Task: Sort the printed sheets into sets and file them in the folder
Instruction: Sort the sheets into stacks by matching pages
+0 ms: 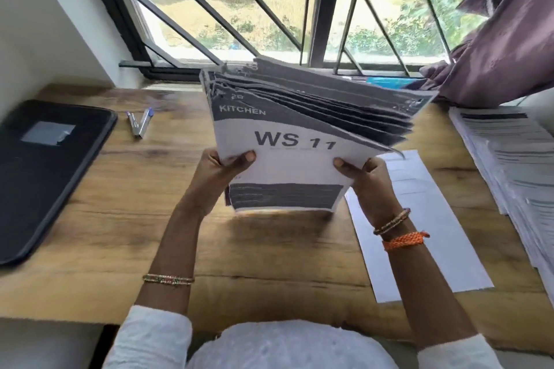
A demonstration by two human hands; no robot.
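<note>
I hold the stack of printed sheets [287, 141] up over the wooden desk [126, 204]. My left hand [220, 168] and right hand [367, 178] pinch its bottom corners. The black folder [45, 171] lies closed. More papers [509, 165] wait; I think nothing is filed yet.

Sheets [287, 141] held above desk [120, 207] centre, left hand [218, 171] on their left edge, right hand [368, 180] on right. Folder [42, 171] at desk's left end; pens [139, 123] between folder and sheets. Loose sheet [425, 237] flat under right wrist. Paper stack [509, 165] along right edge. Window [269, 9] behind desk.
</note>
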